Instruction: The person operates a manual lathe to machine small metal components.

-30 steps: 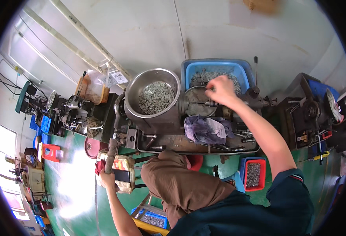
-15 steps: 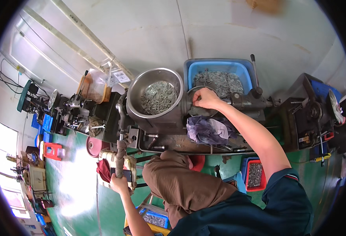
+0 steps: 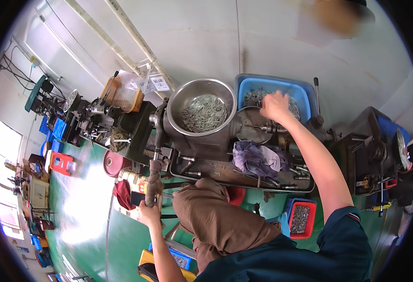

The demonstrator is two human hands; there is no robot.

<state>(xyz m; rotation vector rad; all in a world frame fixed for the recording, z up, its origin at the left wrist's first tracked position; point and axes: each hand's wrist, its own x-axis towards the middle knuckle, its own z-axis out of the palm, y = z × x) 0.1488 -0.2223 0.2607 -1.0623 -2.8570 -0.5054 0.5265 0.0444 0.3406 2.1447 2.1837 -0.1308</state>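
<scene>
My left hand is closed round the lower end of a cloth-wrapped lever handle, left of my knees. My right hand is over the near part of a blue basin holding small metal pieces. Its fingers are curled, and whatever they may hold is hidden. Just below that hand are a round grey plate and a machine spindle. A steel bowl full of thin metal pins sits on the machine, left of the basin. A purple rag hangs at the front.
The machine's metal tray carries several loose cylindrical tools. An upright lever rises right of the basin. Below stands a red bin of metal pieces. A dark phone lies beside the wrapped handle. More machines stand left and right.
My right hand has left the round plate and moved up and right, over the blue basin. My left hand stays on the wrapped handle. The view has shifted slightly.
</scene>
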